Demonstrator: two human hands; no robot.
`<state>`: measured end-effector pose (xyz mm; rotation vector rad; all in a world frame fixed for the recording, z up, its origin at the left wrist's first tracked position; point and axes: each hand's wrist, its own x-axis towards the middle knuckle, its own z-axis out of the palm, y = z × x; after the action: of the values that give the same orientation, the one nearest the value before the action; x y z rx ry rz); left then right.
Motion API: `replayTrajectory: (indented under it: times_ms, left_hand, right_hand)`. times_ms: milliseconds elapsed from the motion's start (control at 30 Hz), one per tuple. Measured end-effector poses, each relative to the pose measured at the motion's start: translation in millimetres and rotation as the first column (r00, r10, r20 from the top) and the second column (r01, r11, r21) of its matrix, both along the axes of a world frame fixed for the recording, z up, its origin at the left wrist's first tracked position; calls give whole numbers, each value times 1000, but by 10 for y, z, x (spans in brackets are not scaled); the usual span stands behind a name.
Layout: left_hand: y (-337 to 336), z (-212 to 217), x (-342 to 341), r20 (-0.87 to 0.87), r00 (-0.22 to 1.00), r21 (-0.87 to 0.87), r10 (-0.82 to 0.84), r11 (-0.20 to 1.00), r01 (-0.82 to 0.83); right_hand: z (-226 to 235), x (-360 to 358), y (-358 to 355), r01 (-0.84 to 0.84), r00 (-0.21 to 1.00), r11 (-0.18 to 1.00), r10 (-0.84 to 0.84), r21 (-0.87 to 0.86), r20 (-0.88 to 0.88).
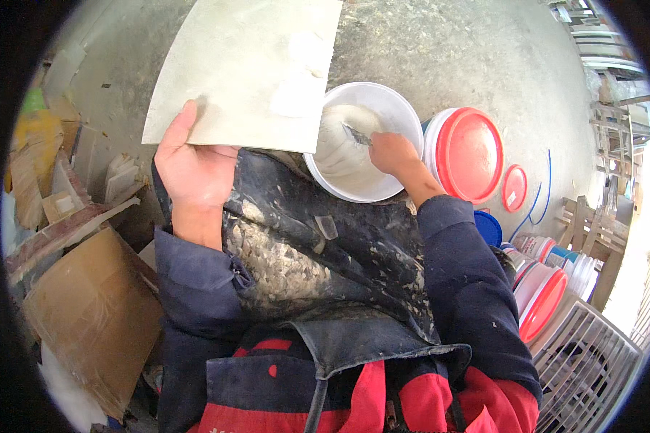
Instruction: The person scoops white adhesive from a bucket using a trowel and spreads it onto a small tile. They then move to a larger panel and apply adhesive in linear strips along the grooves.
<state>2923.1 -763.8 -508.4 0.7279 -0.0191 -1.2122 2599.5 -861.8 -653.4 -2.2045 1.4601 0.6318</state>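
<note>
My left hand (195, 169) grips the near edge of a flat, pale rectangular board (231, 79), thumb on top and fingers hidden beneath. White paste (300, 76) is smeared along the board's right side. Just right of the board stands a white bucket (404, 108), partly filled with thick off-white paste (339, 151). Over that bucket my right hand (396, 154) is closed round the handle of a putty knife (355, 135), whose metal blade reaches into the paste. Most of the knife's handle is hidden by my fingers.
A white bucket with a red lid (469, 155) adjoins the open one. A loose red lid (515, 187), a blue lid (487, 229) and more buckets (538, 303) lie at right, near a barred fan grille (585, 368). Cardboard (94, 310) and scrap boards (58, 173) crowd the left.
</note>
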Motion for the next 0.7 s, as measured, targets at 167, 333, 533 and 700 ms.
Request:
replayTrajectory:
  times_ms: [167, 333, 533, 700]
  left_hand:
    - [12, -75, 91, -73, 997, -52, -21, 999, 17]
    - [-3, -70, 72, -30, 999, -4, -27, 1000, 27]
    - [-2, -68, 81, 3, 998, -36, -60, 998, 60]
    - [-24, -78, 81, 40, 997, -12, -64, 998, 65]
  right_hand:
    - [-199, -55, 97, 28, 1000, 993, -28, 113, -4]
    - [-433, -98, 205, -29, 982, 982, -7, 188, 189]
    - [-317, 84, 298, 356, 797, 665, -583, 656, 158]
    - [-263, 127, 304, 349, 692, 501, -708, 792, 143]
